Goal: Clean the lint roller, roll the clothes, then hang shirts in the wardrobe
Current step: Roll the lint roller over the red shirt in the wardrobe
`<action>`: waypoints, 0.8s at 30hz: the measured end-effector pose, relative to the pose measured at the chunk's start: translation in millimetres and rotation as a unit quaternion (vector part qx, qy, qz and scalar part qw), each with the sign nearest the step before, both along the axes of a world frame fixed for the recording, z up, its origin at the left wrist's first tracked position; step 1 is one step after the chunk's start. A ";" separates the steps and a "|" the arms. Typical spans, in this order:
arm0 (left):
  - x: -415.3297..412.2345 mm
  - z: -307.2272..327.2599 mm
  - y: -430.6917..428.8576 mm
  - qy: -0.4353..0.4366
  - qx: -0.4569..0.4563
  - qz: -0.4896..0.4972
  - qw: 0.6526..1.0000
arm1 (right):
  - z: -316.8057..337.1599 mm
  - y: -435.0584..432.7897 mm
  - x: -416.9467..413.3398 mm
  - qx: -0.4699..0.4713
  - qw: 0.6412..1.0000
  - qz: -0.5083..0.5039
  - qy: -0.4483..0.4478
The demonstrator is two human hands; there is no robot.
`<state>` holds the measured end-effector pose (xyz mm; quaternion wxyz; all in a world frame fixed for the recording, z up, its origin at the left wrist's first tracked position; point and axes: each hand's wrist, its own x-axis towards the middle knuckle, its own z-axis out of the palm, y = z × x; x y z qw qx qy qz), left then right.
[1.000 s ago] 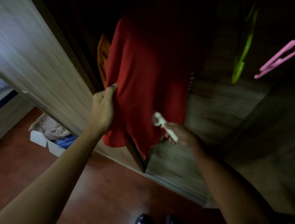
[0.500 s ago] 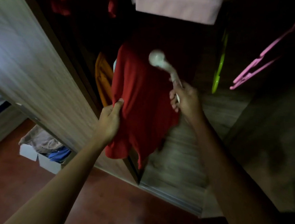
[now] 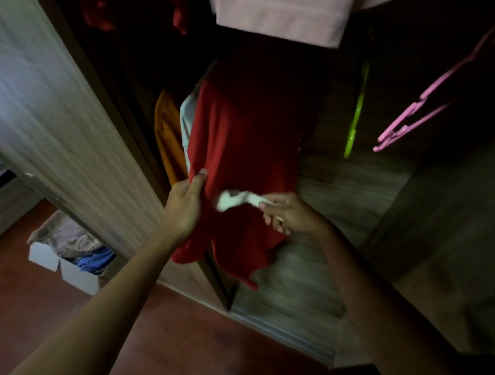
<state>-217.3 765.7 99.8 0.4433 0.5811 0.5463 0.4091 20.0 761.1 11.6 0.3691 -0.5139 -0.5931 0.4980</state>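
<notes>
The red shirt (image 3: 241, 169), hung in the wardrobe (image 3: 343, 195), is pinched at its left edge by the left hand (image 3: 184, 206), thumb pressed on the cloth. The white lint roller (image 3: 233, 199) is gripped by the right hand (image 3: 287, 212); its blurred head lies left of the curled fingers (image 3: 270, 215), against the shirt.

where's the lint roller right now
In the right hand, its white head against the lower front of the hanging red shirt, just right of the left hand.
</notes>
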 end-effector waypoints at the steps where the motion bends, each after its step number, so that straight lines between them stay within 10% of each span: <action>1: -0.1 0.1 0.2 -0.005 -0.004 0.004 1.000 | 6.8 6.1 3.8 0.010 0.998 -0.043 0.039; 8: 3.6 0.9 -1.2 -0.003 -0.025 -0.002 1.000 | 64.7 56.4 28.7 0.068 0.927 -0.308 0.204; 18: 12.2 -0.6 -5.8 0.019 -0.001 -0.009 1.000 | -52.6 13.1 -8.0 -0.106 0.990 0.072 -0.055; 24: 15.8 -4.1 -9.0 0.005 -0.002 0.001 1.000 | -20.6 36.7 14.9 -0.077 0.985 -0.123 0.094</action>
